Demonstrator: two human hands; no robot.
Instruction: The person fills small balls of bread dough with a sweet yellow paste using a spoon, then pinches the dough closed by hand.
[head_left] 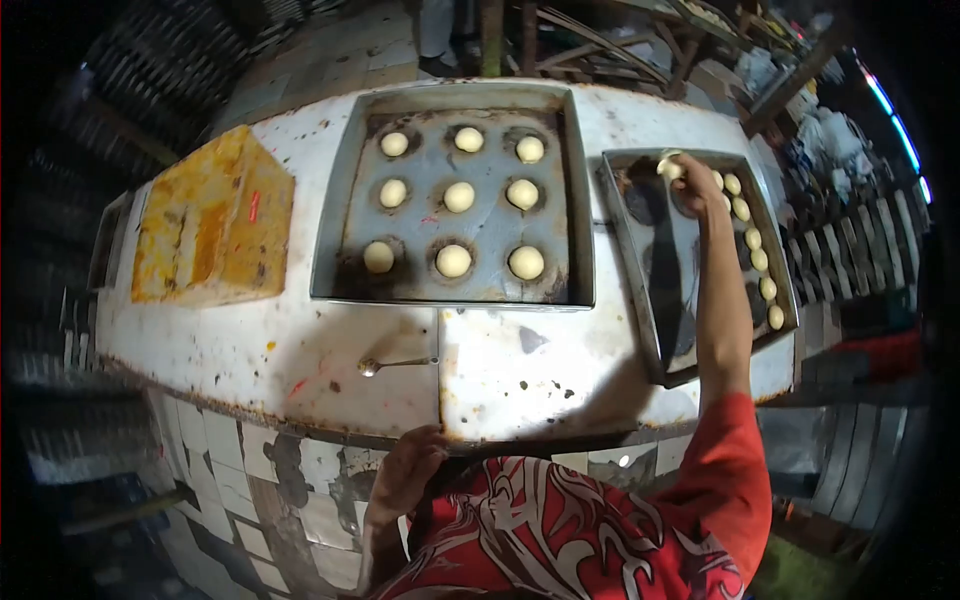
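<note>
Bare white counter (250, 350) between spoon (395, 364) and yellow box (212, 222); dough-filled trays (340, 200) crowding the far side.

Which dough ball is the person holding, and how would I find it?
Start at the white table and go to the dark tray on its right side. At that tray's far end, the right hand pinches one dough ball. Unlike the row along the tray's right edge, it sits between fingers.
</note>
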